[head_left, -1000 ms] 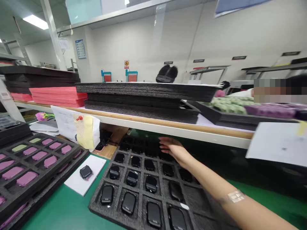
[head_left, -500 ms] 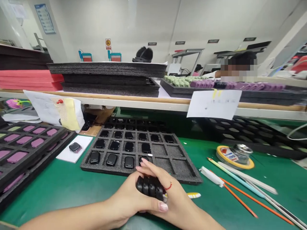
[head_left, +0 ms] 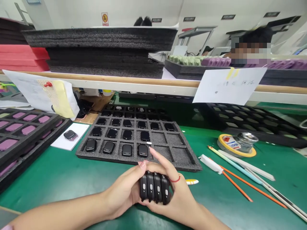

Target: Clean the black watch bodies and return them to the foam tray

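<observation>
A row of several black smartwatch bodies [head_left: 153,188] stands side by side between my hands, with a silver side button showing on each. My right hand [head_left: 178,191] wraps around the row from the right and below, its index finger stretched up past it. From the left, my left hand [head_left: 128,188] presses against the row, thumb on its top edge. Just beyond, a dark foam tray [head_left: 140,164] holds more black watch bodies in its pockets; several pockets at its right front are vacant. The nearest watch body in the tray [head_left: 143,150] lies just past my fingertips.
Foam trays with purple pieces [head_left: 30,145] stand at left, beside a watch body on a white pad [head_left: 82,131]. On the right lie yellow tape [head_left: 224,145], a metal-topped jar [head_left: 248,140] and several thin sticks [head_left: 240,187]. A shelf edge [head_left: 178,83] crosses above; a person is behind it.
The row of watch bodies has turned so that its side buttons face me. My left thumb has moved from the front to the top. The view has tilted down.
</observation>
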`<control>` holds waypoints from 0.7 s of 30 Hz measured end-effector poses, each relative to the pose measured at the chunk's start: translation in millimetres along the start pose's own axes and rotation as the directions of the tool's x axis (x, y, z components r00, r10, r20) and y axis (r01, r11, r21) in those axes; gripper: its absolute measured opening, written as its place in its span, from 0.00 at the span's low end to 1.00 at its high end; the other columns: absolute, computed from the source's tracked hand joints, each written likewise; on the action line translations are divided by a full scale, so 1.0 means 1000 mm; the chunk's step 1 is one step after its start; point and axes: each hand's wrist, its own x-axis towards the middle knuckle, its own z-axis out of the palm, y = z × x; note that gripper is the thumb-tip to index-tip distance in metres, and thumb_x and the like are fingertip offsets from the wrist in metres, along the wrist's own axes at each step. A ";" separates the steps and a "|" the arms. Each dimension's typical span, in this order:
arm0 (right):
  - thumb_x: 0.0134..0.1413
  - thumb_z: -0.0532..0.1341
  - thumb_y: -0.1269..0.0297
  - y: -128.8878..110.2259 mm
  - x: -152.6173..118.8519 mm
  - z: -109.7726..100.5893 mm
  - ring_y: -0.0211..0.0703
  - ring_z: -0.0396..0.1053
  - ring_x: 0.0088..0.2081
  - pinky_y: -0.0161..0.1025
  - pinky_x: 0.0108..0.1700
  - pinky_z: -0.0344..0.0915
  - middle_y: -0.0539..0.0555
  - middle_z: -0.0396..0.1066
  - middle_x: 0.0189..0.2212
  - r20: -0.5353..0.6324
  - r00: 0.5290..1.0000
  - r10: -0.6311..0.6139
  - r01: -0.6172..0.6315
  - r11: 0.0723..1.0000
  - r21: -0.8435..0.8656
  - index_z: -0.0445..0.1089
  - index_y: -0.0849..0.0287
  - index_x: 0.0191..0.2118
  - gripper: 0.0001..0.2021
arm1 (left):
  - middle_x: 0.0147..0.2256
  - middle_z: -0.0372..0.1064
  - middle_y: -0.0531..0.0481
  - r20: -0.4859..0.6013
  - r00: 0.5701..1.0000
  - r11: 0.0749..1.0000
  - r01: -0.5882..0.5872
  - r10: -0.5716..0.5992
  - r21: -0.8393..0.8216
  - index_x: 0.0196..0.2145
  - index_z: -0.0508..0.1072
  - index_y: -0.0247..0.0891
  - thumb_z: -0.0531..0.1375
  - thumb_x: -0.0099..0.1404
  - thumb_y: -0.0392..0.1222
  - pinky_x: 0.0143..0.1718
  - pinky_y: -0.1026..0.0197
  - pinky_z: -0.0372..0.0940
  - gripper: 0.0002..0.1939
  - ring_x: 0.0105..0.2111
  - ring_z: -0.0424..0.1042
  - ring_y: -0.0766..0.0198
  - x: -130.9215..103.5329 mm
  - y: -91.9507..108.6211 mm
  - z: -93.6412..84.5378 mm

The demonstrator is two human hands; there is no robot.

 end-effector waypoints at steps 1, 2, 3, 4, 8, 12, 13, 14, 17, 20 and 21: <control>0.42 0.72 0.75 -0.001 0.000 0.001 0.42 0.76 0.50 0.39 0.63 0.63 0.45 0.77 0.44 -0.002 1.000 0.004 -0.004 1.000 0.010 0.42 0.44 0.71 0.55 | 0.36 0.75 0.45 0.003 1.000 1.000 -0.001 0.001 0.006 0.43 0.77 0.34 0.69 0.55 0.62 0.28 0.67 0.63 0.29 0.31 0.73 0.65 0.000 0.000 0.000; 0.42 0.73 0.75 -0.001 0.000 0.001 0.42 0.76 0.50 0.40 0.64 0.62 0.45 0.77 0.45 -0.005 1.000 0.008 -0.008 1.000 0.016 0.42 0.43 0.71 0.55 | 0.37 0.75 0.45 0.008 1.000 1.000 -0.003 0.003 0.010 0.44 0.77 0.34 0.69 0.55 0.62 0.27 0.68 0.62 0.29 0.31 0.72 0.65 0.001 -0.001 0.000; 0.42 0.73 0.75 -0.001 -0.001 0.002 0.41 0.76 0.51 0.40 0.65 0.62 0.44 0.77 0.45 -0.012 1.000 0.012 -0.011 1.000 0.018 0.41 0.43 0.71 0.56 | 0.36 0.75 0.45 0.013 1.000 1.000 -0.005 0.005 0.012 0.44 0.77 0.34 0.69 0.55 0.62 0.26 0.69 0.62 0.29 0.30 0.72 0.66 0.002 -0.001 0.000; 0.43 0.73 0.75 -0.001 -0.001 0.002 0.41 0.76 0.51 0.40 0.65 0.61 0.44 0.77 0.45 -0.018 1.000 0.013 -0.012 1.000 0.019 0.41 0.42 0.71 0.56 | 0.36 0.75 0.45 0.012 1.000 1.000 -0.006 0.006 0.014 0.44 0.77 0.34 0.69 0.56 0.62 0.25 0.69 0.60 0.29 0.29 0.71 0.67 0.002 -0.002 0.000; 0.43 0.73 0.74 0.001 -0.003 0.002 0.43 0.74 0.54 0.42 0.66 0.61 0.45 0.77 0.47 -0.029 0.999 0.017 -0.017 1.000 0.017 0.40 0.43 0.72 0.56 | 0.35 0.74 0.46 0.038 0.999 0.998 -0.004 0.002 0.055 0.44 0.75 0.33 0.68 0.56 0.62 0.26 0.70 0.61 0.29 0.31 0.72 0.68 0.003 -0.003 -0.005; 0.45 0.71 0.73 0.004 -0.005 0.000 0.47 0.74 0.55 0.47 0.65 0.63 0.50 0.78 0.48 -0.026 1.000 0.016 -0.015 0.999 0.039 0.41 0.48 0.72 0.53 | 0.43 0.73 0.49 0.114 0.993 0.986 -0.044 0.026 0.161 0.47 0.71 0.38 0.75 0.52 0.41 0.47 0.63 0.66 0.27 0.46 0.72 0.64 0.000 -0.004 -0.012; 0.46 0.71 0.71 0.004 -0.005 0.000 0.49 0.74 0.55 0.49 0.65 0.63 0.52 0.77 0.50 -0.021 1.000 0.020 -0.019 0.999 0.036 0.41 0.50 0.72 0.53 | 0.44 0.73 0.49 0.131 0.991 0.980 -0.045 0.020 0.194 0.48 0.70 0.38 0.75 0.52 0.37 0.50 0.61 0.65 0.28 0.48 0.72 0.63 0.000 -0.004 -0.013; 0.47 0.71 0.70 0.004 -0.005 -0.001 0.50 0.74 0.55 0.50 0.65 0.63 0.54 0.76 0.52 -0.014 1.000 0.028 -0.028 0.999 0.027 0.41 0.51 0.72 0.52 | 0.44 0.73 0.49 0.146 0.989 0.974 -0.040 0.007 0.224 0.49 0.69 0.38 0.74 0.52 0.35 0.51 0.58 0.66 0.28 0.48 0.72 0.61 -0.001 -0.004 -0.014; 0.49 0.73 0.64 0.002 -0.003 0.000 0.54 0.73 0.57 0.53 0.66 0.63 0.58 0.73 0.56 -0.014 0.998 0.057 -0.057 0.998 0.014 0.40 0.52 0.72 0.52 | 0.44 0.72 0.48 0.174 0.985 0.954 -0.033 -0.020 0.297 0.50 0.67 0.38 0.73 0.49 0.29 0.50 0.54 0.67 0.33 0.48 0.72 0.58 -0.003 -0.003 -0.016; 0.49 0.74 0.60 0.000 -0.002 0.001 0.52 0.72 0.57 0.52 0.67 0.62 0.52 0.78 0.48 -0.025 0.998 0.055 -0.054 0.997 0.058 0.39 0.48 0.72 0.53 | 0.44 0.72 0.49 0.174 0.985 0.945 -0.047 -0.011 0.324 0.49 0.65 0.39 0.74 0.44 0.25 0.50 0.53 0.67 0.36 0.49 0.72 0.56 -0.004 -0.002 -0.016; 0.49 0.74 0.59 -0.001 -0.001 0.002 0.50 0.72 0.57 0.52 0.67 0.61 0.49 0.79 0.46 -0.028 0.998 0.052 -0.050 0.996 0.071 0.39 0.46 0.72 0.53 | 0.44 0.72 0.49 0.180 0.984 0.943 -0.061 0.001 0.328 0.49 0.65 0.39 0.73 0.44 0.25 0.50 0.54 0.67 0.36 0.49 0.72 0.55 -0.004 -0.002 -0.016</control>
